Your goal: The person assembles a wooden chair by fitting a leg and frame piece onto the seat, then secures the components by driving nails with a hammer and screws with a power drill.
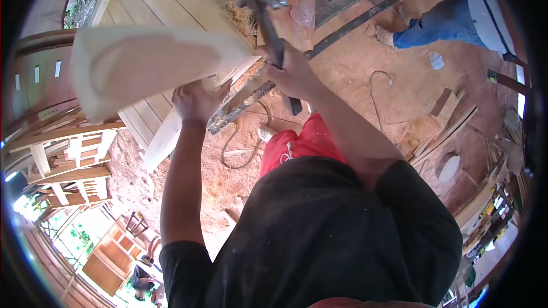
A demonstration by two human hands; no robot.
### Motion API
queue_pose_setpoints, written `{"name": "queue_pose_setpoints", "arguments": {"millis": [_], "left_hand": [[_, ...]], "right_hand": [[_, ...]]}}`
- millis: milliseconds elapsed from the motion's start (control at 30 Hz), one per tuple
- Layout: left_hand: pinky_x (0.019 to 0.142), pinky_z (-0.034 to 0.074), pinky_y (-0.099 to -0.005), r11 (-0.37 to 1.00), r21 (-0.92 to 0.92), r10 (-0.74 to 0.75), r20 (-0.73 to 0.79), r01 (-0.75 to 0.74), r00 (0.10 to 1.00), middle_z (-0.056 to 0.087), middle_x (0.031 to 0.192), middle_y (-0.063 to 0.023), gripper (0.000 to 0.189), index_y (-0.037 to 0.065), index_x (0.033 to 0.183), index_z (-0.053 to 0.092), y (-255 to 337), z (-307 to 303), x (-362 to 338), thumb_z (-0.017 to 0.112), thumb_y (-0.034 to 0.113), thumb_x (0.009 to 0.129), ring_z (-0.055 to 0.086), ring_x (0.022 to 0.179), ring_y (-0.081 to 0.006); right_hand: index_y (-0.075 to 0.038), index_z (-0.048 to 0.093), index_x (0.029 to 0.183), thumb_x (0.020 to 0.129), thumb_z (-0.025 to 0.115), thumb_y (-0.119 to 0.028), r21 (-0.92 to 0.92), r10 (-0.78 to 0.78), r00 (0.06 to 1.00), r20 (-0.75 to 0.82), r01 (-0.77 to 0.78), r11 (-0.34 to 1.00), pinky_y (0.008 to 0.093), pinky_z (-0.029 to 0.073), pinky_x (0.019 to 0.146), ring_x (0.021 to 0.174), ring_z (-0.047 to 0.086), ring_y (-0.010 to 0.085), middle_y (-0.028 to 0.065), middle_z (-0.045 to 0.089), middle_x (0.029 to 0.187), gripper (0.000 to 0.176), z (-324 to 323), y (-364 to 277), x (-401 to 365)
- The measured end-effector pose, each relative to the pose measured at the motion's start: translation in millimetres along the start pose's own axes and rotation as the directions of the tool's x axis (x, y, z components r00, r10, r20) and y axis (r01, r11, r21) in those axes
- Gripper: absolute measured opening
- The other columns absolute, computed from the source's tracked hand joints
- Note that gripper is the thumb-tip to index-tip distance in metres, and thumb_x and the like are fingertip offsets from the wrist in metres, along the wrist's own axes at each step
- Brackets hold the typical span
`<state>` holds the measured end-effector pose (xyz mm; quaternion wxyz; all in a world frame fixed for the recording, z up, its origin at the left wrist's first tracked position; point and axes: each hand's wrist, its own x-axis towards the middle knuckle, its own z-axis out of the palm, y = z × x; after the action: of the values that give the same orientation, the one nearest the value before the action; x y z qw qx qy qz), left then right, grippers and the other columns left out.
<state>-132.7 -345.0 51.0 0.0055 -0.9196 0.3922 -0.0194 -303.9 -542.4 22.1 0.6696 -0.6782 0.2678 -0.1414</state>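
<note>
Toward twelve o'clock our right hand (294,74) gripped the hammer (269,29); toward ten, our left hand (197,101) lay against the blurred pale board (154,68), though we couldn't tell how firmly. Had the board shifted, a glancing blow could have bruised us.

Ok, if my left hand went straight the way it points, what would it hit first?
Your left hand would likely meet the blurred board first; they may already touch, depth is unclear.
</note>
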Motion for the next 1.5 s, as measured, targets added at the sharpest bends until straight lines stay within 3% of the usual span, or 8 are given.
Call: {"name": "queue_pose_setpoints", "arguments": {"millis": [67, 167, 333, 767, 800, 1000, 1300, 1500], "left_hand": [[0.087, 0.057, -0.0480, 0.995, 0.091, 0.054, -0.065, -0.048, 0.996, 0.074, 0.111, -0.0128, 0.075, 0.011, 0.119, 0.070, 2.4, 1.0, -0.1, 0.088, 0.061, 0.066, 0.072, 0.098, -0.0357], [0.085, 0.057, -0.0484, 0.982, 0.130, 0.156, -0.141, -0.138, 0.978, 0.073, 0.114, -0.0133, 0.078, 0.010, 0.121, 0.070, 8.9, -7.3, 1.9, 0.087, 0.063, 0.067, 0.071, 0.098, -0.0359], [0.086, 0.056, -0.0479, 0.978, -0.040, 0.201, -0.063, -0.204, 0.978, 0.072, 0.113, -0.0125, 0.075, 0.011, 0.123, 0.070, -0.9, 8.6, 1.7, 0.084, 0.063, 0.070, 0.069, 0.101, -0.0355], [0.093, 0.055, -0.0489, 0.986, 0.156, 0.074, -0.079, -0.061, 0.994, 0.068, 0.123, -0.0167, 0.077, 0.015, 0.129, 0.068, 3.1, -3.4, -2.3, 0.081, 0.065, 0.072, 0.068, 0.108, -0.0373], [0.099, 0.052, -0.0446, 0.988, 0.154, -0.031, 0.124, 0.012, 0.992, 0.065, 0.130, -0.0096, 0.080, 0.015, 0.137, 0.061, 1.8, -5.2, -4.7, 0.076, 0.067, 0.078, 0.064, 0.118, -0.0291], [0.098, 0.053, -0.0459, 0.995, -0.096, -0.005, 0.148, 0.019, 0.989, 0.068, 0.121, -0.0104, 0.069, 0.014, 0.127, 0.062, -4.7, -21.2, -5.2, 0.078, 0.061, 0.078, 0.066, 0.116, -0.0293], [0.100, 0.051, -0.0479, 0.990, -0.133, 0.050, -0.006, -0.051, 0.999, 0.067, 0.123, -0.0111, 0.072, 0.010, 0.131, 0.058, -81.9, -3.5, -59.2, 0.077, 0.057, 0.080, 0.064, 0.118, -0.0307], [0.103, 0.051, -0.0459, 0.990, -0.139, 0.033, 0.048, -0.026, 0.998, 0.068, 0.123, -0.0098, 0.061, 0.011, 0.128, 0.061, -81.4, -18.1, -59.7, 0.075, 0.052, 0.085, 0.063, 0.121, -0.0288]], "right_hand": [[0.005, 0.059, 0.114, 0.080, 0.065, -0.012, -0.081, -0.083, 0.997, 0.010, 0.083, 0.993, 0.0461, 0.053, 0.073, 0.077, 0.069, 0.0363, 0.0236, 0.066, 0.083, 0.038, 13.2, 8.3, 18.5], [0.002, 0.060, 0.123, 0.081, 0.066, -0.010, -0.151, 0.065, 0.989, 0.129, -0.045, 0.987, 0.0354, 0.051, 0.069, 0.069, 0.061, 0.0194, 0.0098, 0.062, 0.080, 0.044, 2.0, -4.9, 22.0], [0.003, 0.060, 0.122, 0.080, 0.065, -0.010, -0.037, 0.068, 0.981, 0.183, -0.063, 0.997, 0.0361, 0.050, 0.066, 0.066, 0.060, 0.0193, 0.0092, 0.060, 0.075, 0.044, -10.6, -13.8, 26.4], [0.002, 0.062, 0.118, 0.081, 0.065, -0.010, -0.132, 0.063, 0.987, 0.151, -0.043, 0.990, 0.0391, 0.054, 0.073, 0.078, 0.069, 0.0268, 0.0171, 0.070, 0.087, 0.040, -8.1, -26.4, 18.8], [0.001, 0.062, 0.117, 0.080, 0.066, -0.011, -0.142, 0.071, 0.986, 0.148, -0.050, 0.989, 0.0412, 0.054, 0.074, 0.081, 0.072, 0.0305, 0.0191, 0.071, 0.089, 0.038, -9.2, -32.1, 14.0], [0.001, 0.059, 0.109, 0.093, 0.072, -0.020, 0.180, -0.013, 1.000, -0.010, 0.015, 0.984, 0.0302, 0.055, 0.066, 0.071, 0.066, 0.0134, 0.0047, 0.065, 0.080, 0.029, -19.0, -78.3, -83.7], [0.000, 0.059, 0.106, 0.097, 0.071, -0.021, -0.219, -0.210, 0.977, -0.039, 0.197, 0.956, 0.0274, 0.050, 0.060, 0.067, 0.060, 0.0084, 0.0025, 0.061, 0.076, 0.026, 36.3, -169.3, -174.7], [0.003, 0.060, 0.104, 0.098, 0.067, -0.033, -0.716, -0.081, 0.996, 0.024, 0.074, 0.694, 0.0440, 0.052, 0.068, 0.075, 0.070, 0.0308, 0.0168, 0.068, 0.080, 0.037, 71.0, -120.2, -116.7]]}}
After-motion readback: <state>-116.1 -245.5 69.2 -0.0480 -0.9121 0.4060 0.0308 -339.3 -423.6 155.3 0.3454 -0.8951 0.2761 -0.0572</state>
